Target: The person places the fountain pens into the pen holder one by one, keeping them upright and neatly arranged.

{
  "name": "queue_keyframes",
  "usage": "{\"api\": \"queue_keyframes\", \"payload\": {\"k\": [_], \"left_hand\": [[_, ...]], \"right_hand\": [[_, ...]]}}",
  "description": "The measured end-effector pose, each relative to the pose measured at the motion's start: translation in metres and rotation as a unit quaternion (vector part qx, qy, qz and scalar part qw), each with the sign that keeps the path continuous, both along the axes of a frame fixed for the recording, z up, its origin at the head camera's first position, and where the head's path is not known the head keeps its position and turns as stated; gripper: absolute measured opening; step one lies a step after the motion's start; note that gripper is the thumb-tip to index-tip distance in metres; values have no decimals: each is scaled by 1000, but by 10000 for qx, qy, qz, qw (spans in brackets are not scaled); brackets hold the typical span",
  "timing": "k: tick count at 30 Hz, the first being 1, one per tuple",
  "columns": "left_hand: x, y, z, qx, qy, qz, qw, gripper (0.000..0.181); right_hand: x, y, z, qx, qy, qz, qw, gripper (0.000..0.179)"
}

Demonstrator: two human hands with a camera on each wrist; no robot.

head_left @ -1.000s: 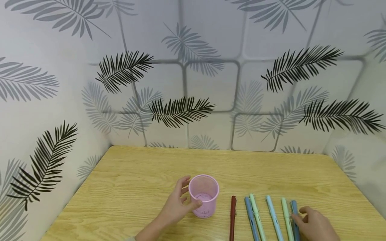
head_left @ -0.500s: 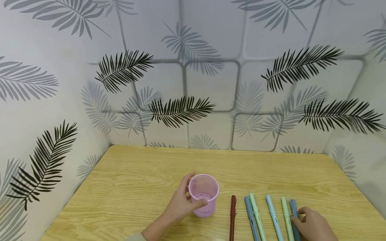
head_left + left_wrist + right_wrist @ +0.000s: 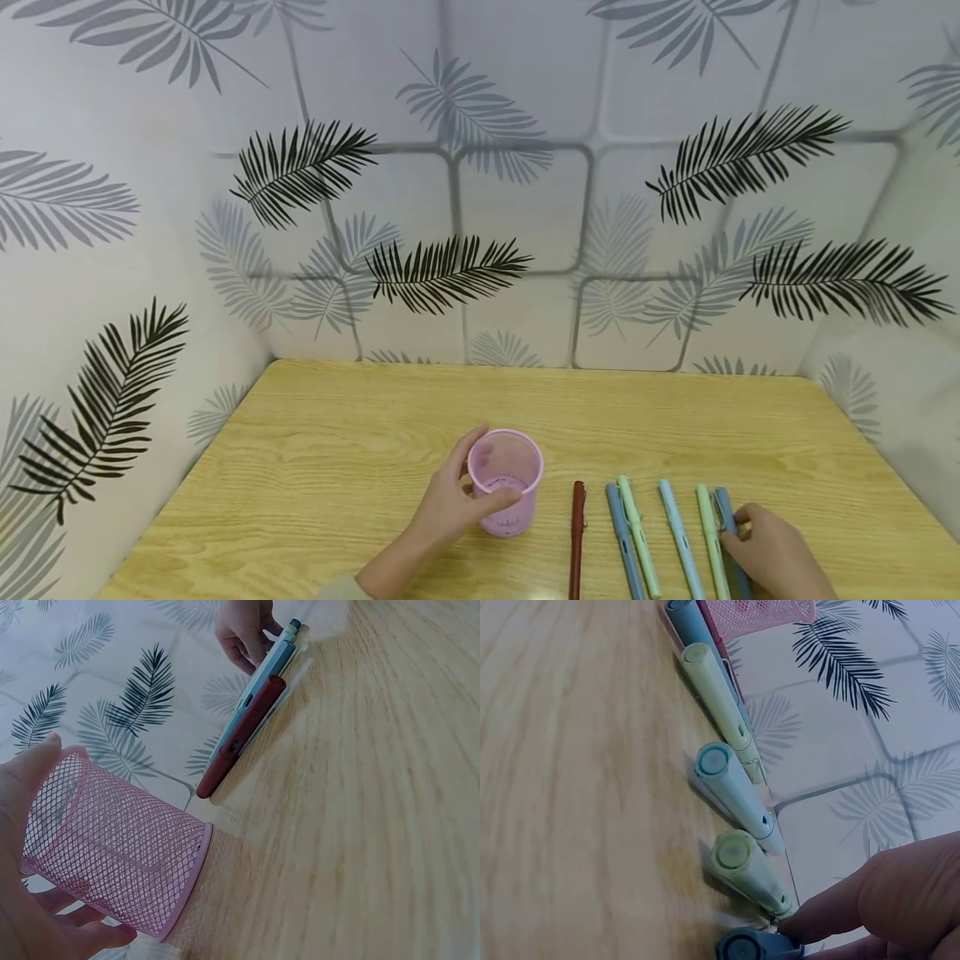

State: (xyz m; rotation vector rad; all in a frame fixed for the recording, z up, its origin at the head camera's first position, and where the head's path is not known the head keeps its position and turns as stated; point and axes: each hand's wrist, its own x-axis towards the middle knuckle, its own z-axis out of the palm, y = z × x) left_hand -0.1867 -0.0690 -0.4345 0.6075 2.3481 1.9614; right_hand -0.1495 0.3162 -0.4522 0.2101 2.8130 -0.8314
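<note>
A pink mesh pen holder (image 3: 516,522) stands upright on the table. My left hand (image 3: 448,510) grips it from the left, thumb across the near wall and fingers behind. In the left wrist view its mesh wall (image 3: 135,847) fills the lower left. My right hand (image 3: 776,550) pinches a dark blue pen (image 3: 724,507), the rightmost in the row, between thumb and fingers. Its round end (image 3: 744,948) shows at the bottom of the right wrist view. Close beside it on the left lies a light green pen (image 3: 711,533).
Further left in the row lie a light blue pen (image 3: 678,533), another green pen (image 3: 636,529), another blue pen (image 3: 622,542) and a dark red pen (image 3: 577,533) nearest the holder. The wooden table (image 3: 337,433) meets a leaf-patterned wall (image 3: 420,333) at the back.
My left thumb has slid further right across the holder's wall. The right fingers have closed in on the dark blue pen, whose far end has shifted slightly left toward the green one.
</note>
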Motion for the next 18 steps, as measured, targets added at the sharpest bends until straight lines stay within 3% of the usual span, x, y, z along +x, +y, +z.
{"api": "queue_keyframes", "payload": {"k": [5, 10, 18], "left_hand": [[8, 1, 17, 62, -142, -43, 9999, 80], [9, 3, 18, 101, -99, -65, 9999, 78], [-8, 2, -12, 200, -123, -97, 9997, 81]], "right_hand": [[-2, 2, 2, -65, -132, -62, 9999, 33], [-1, 7, 3, -286, -192, -166, 9993, 39], [1, 13, 5, -463, -260, -305, 9981, 48]]}}
